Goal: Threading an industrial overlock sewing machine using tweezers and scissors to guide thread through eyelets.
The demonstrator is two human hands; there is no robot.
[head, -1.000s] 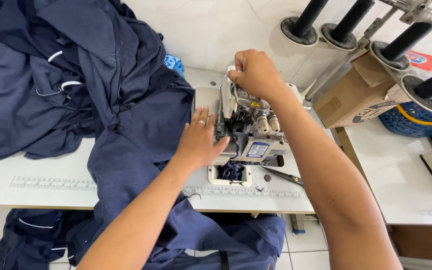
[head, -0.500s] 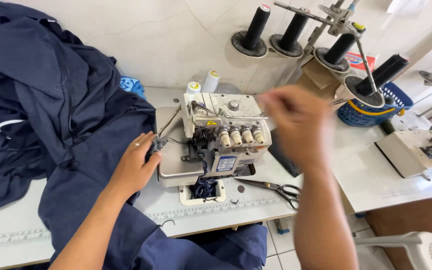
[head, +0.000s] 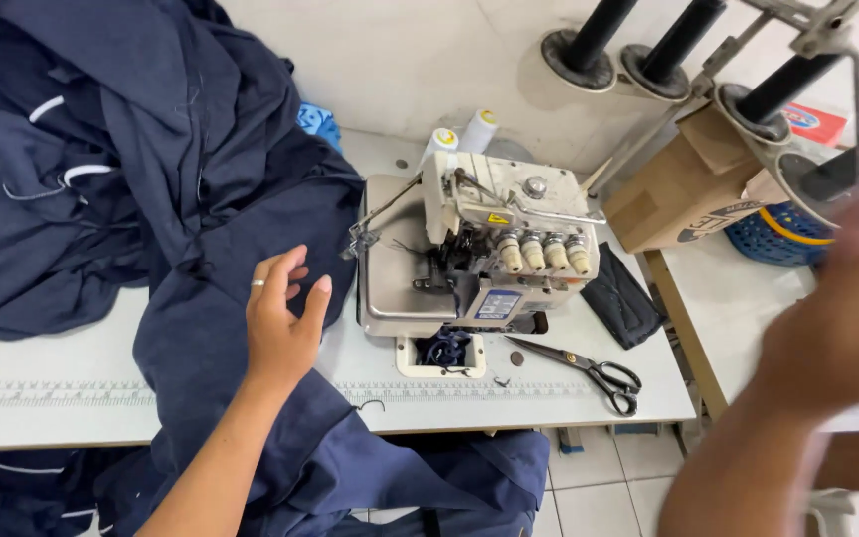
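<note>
Our left hand [head: 285, 318] flat on the navy fabric [head: 211, 328], fingers loosely spread, at nine o'clock of the overlock machine [head: 489, 254], our right hand [head: 842, 308] raised at three o'clock, blurred, grip we cannot tell

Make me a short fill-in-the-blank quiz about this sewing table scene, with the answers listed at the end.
1. The left hand rests on the dark ____ fabric.
2. The scissors lie on the table to the ____ of the sewing machine.
3. The right hand looks ____ from motion.
4. The left hand wears a ____ on one finger.

Missing words: blue; right; blurred; ring
</note>
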